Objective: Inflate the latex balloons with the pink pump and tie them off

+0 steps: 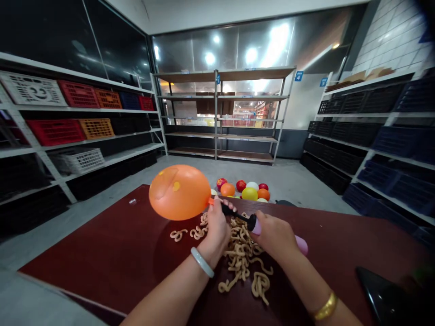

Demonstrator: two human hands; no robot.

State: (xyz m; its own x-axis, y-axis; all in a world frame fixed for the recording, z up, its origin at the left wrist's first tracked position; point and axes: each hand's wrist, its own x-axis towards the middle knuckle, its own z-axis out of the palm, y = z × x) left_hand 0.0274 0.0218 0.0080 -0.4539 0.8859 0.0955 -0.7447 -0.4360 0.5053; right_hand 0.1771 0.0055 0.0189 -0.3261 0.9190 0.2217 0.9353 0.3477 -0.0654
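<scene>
An inflated orange balloon (pixel 180 192) with yellow spots points left, its neck over the tip of a hand pump. My left hand (pixel 218 222) is closed around the balloon's neck and the pump's black nozzle end. Wrapped round the pump's pink barrel (pixel 301 245) is my right hand (pixel 274 235), to the right of the black rod (pixel 240 215). Beneath both hands a pile of tan, curled, string-like pieces (pixel 240 253) lies on the dark red table (pixel 118 253).
Several coloured balloons (pixel 249 194) sit on the floor beyond the table's far edge. A black, glossy object (pixel 380 294) lies at the table's right. Shelves with crates (pixel 56 131) stand left and right, and a metal rack (pixel 215 113) stands behind.
</scene>
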